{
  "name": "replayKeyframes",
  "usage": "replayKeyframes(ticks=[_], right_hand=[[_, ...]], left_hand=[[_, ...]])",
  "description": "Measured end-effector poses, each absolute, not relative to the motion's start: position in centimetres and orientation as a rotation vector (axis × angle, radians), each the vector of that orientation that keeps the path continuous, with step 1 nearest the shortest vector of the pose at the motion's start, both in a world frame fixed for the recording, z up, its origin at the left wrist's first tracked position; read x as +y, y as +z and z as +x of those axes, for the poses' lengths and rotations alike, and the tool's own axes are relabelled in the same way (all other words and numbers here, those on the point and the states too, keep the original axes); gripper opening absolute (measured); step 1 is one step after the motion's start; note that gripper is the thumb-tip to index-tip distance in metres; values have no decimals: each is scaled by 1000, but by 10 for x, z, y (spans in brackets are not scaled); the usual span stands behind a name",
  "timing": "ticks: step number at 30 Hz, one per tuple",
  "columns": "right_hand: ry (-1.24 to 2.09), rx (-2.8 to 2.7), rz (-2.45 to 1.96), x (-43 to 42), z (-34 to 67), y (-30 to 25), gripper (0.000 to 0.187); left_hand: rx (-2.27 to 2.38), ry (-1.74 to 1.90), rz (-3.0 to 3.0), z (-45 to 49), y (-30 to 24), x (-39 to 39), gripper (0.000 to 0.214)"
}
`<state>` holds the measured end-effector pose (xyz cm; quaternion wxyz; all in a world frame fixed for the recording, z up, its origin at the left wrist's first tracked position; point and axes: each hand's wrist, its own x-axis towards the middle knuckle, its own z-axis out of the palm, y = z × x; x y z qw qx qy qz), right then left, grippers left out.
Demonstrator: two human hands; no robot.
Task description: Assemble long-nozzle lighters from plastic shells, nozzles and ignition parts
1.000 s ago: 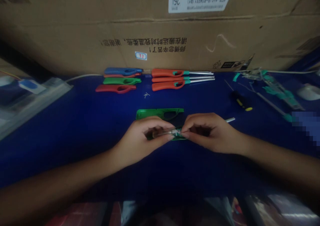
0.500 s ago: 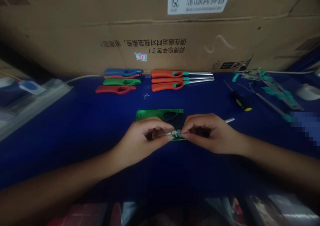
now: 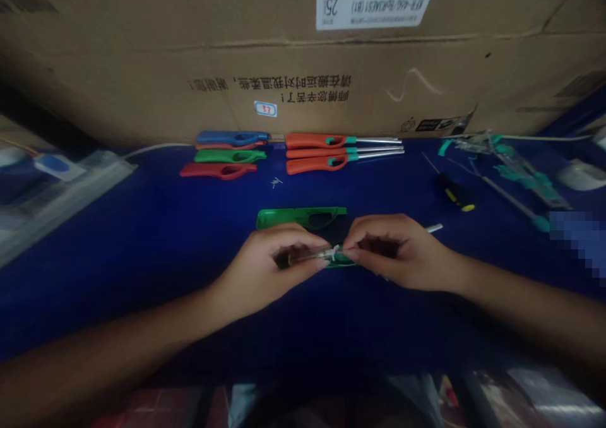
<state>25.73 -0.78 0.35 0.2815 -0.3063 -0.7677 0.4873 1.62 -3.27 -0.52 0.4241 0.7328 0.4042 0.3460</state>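
Note:
Both my hands meet at the middle of the blue table over a half-built green lighter (image 3: 343, 261). My left hand (image 3: 272, 265) is closed round its clear inner tube (image 3: 307, 255). My right hand (image 3: 395, 251) pinches the small white part where the tube ends; a metal nozzle tip (image 3: 434, 228) sticks out past its knuckles. A loose green lighter shell (image 3: 300, 217) lies flat just behind my fingers.
Blue, green and red lighter shells (image 3: 227, 156) lie in a row at the back, beside three orange lighters (image 3: 331, 151) with metal nozzles. A big cardboard box (image 3: 303, 62) walls off the back. A small screwdriver (image 3: 454, 193) and teal parts (image 3: 516, 172) lie right, a clear tray (image 3: 57, 182) left.
Almost nothing: both hands stay pinched on the green lighter, with only small finger shifts at the white part.

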Motion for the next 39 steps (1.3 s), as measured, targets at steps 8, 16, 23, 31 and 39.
replayKeyframes(ticks=[8,16,23,31,39], right_hand=[[1398,-1982,-847,-8,257,4,14],[1362,-2014,-839,-8,257,3,14],[1351,-2029,-832,-8,256,4,14],[1341,-2037,-838,-8,256,3,15],[1353,-2014,-835,-7,255,2,14]], left_hand=[[1014,868,1833,16,-6,-33,16],[1028,871,1840,17,-5,-33,16],[1027,866,1851,16,-4,-32,16],[1018,870,1845,15,-6,-33,17],[1030,863,1844,17,-6,-32,17]])
